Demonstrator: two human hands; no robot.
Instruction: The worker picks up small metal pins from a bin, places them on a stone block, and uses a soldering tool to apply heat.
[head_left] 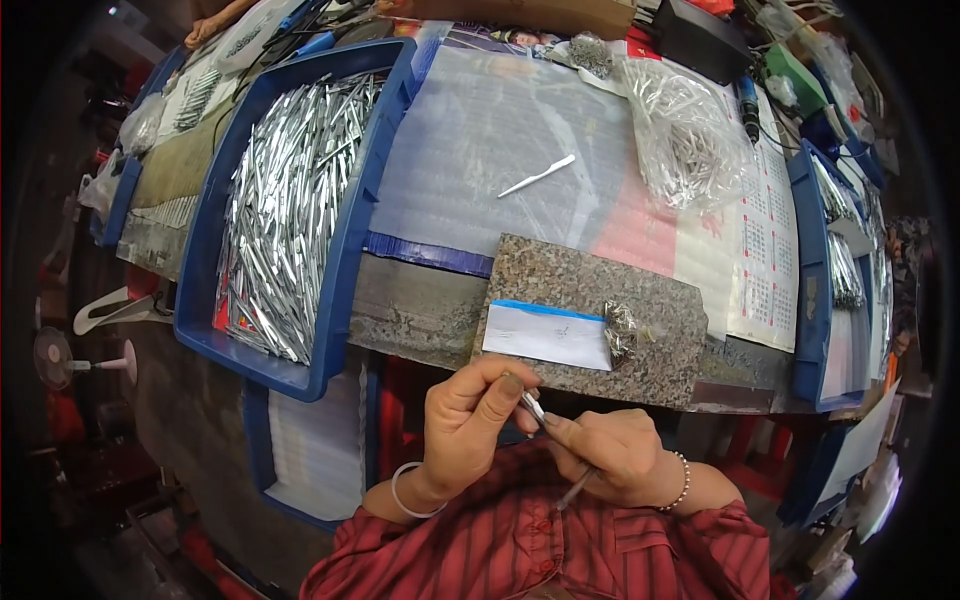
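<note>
The left hand (475, 415) pinches one end of a slim silver piece (533, 405); the right hand (610, 450) is closed on its other end — both just off the bench's near edge. A grey rod (575, 486) pokes out below the right hand; whether it belongs to the piece, I cannot tell. On the slab (660, 345) at that edge lies a blue-edged pad (547, 340). A blue tray (345, 285) of silver strips (290, 220) overhangs the edge, farther left.
</note>
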